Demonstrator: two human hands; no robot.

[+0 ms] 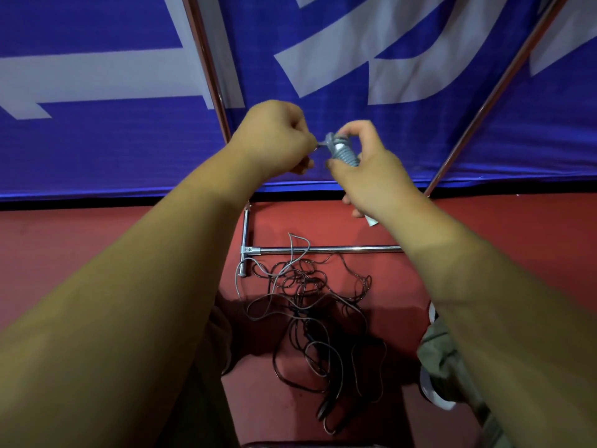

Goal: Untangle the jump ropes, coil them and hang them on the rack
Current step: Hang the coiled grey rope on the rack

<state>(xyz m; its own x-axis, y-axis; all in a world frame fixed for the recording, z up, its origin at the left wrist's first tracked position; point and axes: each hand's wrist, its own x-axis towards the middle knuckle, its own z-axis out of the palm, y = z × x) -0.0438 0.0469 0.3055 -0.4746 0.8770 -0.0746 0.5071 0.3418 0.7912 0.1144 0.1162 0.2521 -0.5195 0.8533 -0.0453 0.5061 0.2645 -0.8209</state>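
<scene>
Tangled jump ropes [310, 305] lying on the red floor [129, 247], crossing the rack's base bar [323, 250], right hand [371, 176] gripping a grey coiled rope [343, 152] above, left hand [274, 140] pinching its loose end, blue banner [129, 150] hanging behind.

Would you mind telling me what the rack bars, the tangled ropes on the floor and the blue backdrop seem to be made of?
Rack bars: metal, probably chrome-plated steel, judging by bright mirror-like highlights.
Tangled ropes: thin smooth cords, likely plastic-coated or PVC; they hold springy loops with a slight sheen.
Blue backdrop: probably woven vinyl banner fabric, matte, with a fine grid texture.
</scene>
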